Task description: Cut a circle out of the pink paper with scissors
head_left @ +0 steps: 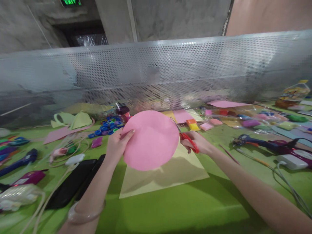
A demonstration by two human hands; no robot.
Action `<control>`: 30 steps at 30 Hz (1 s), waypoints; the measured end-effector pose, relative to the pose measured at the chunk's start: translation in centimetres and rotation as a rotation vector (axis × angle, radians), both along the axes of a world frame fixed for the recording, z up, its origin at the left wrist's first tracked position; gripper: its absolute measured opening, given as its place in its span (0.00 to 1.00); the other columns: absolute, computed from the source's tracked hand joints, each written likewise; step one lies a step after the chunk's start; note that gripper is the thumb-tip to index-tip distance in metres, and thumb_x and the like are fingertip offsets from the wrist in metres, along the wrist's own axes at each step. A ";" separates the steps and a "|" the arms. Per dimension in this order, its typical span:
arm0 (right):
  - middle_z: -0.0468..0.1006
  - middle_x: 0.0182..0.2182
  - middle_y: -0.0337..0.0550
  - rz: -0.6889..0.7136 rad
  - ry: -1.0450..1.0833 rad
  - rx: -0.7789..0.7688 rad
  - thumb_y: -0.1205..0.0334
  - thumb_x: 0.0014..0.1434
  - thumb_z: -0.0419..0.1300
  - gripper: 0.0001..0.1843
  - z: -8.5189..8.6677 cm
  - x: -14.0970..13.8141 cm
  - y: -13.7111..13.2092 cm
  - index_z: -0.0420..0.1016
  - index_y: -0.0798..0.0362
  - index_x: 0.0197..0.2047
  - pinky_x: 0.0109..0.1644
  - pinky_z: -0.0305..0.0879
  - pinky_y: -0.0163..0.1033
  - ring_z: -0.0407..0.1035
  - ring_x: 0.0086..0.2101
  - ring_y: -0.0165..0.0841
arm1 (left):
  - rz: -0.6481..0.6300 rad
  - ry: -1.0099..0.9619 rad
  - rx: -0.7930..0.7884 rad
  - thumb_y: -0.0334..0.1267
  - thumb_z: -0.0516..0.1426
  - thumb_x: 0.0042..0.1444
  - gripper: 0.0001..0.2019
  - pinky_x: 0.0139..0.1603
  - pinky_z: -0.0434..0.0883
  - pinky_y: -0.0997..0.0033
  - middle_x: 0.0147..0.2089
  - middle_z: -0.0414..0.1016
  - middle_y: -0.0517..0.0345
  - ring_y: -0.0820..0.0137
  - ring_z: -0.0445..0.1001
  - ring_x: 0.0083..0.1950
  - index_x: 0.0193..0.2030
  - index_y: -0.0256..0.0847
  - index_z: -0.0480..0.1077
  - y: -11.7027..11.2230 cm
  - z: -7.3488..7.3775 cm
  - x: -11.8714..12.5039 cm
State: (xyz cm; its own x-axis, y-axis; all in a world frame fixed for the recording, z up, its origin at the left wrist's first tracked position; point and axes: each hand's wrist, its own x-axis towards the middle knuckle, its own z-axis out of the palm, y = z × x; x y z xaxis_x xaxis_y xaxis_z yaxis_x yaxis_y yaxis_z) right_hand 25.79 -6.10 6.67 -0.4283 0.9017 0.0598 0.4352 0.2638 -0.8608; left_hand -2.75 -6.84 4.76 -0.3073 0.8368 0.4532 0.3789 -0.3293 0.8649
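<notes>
My left hand [120,143] pinches the left edge of a round pink sheet of paper [151,139], thumb on the front and the other fingers behind it. The disc is held up, tilted toward me. In my right hand [196,141] is a pair of scissors [192,143] with red handles, fingers through the loops. Its blades point up and left along the disc's right edge; whether they touch the paper I cannot tell. Below the disc a pale yellow sheet [165,180] lies on the green table [180,211], with shadows falling on it.
Black phones [71,183] and cables lie by my left forearm. Blue bottle caps [107,125] and a dark cup with a straw [123,112] stand behind. Clay blocks [192,125] and pink paper are at the back right. A perforated metal panel [146,71] closes off the far side.
</notes>
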 end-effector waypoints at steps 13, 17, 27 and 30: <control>0.64 0.11 0.33 -0.002 0.011 0.006 0.66 0.45 0.51 0.07 -0.4 0.0 0.2 0.56 0.53 0.19 0.20 0.62 0.31 0.60 0.14 0.24 | -0.019 -0.001 -0.007 0.48 0.58 0.44 0.17 0.32 0.65 0.72 0.35 0.76 0.56 0.65 0.72 0.34 0.37 0.39 0.72 -0.1 0.0 0.1; 0.64 0.11 0.33 -0.014 0.001 0.001 0.66 0.45 0.50 0.06 -0.3 0.0 0.1 0.57 0.53 0.19 0.20 0.62 0.31 0.60 0.14 0.24 | -0.017 0.008 -0.012 0.48 0.58 0.44 0.17 0.31 0.65 0.73 0.34 0.76 0.56 0.66 0.71 0.34 0.36 0.38 0.72 -0.2 0.2 0.2; 0.63 0.11 0.32 -0.039 -0.023 -0.013 0.66 0.45 0.50 0.06 0.0 0.0 -0.2 0.56 0.53 0.19 0.19 0.63 0.31 0.60 0.14 0.24 | 0.016 0.051 -0.013 0.50 0.57 0.44 0.17 0.32 0.66 0.71 0.33 0.76 0.55 0.64 0.71 0.35 0.35 0.38 0.72 -0.2 0.3 0.1; 0.63 0.11 0.32 -0.049 -0.013 -0.013 0.66 0.45 0.50 0.05 0.1 -0.1 -0.3 0.57 0.53 0.20 0.19 0.62 0.31 0.60 0.14 0.24 | 0.001 0.034 -0.013 0.49 0.58 0.44 0.17 0.32 0.66 0.71 0.34 0.76 0.55 0.64 0.72 0.35 0.36 0.39 0.72 -0.2 0.3 0.1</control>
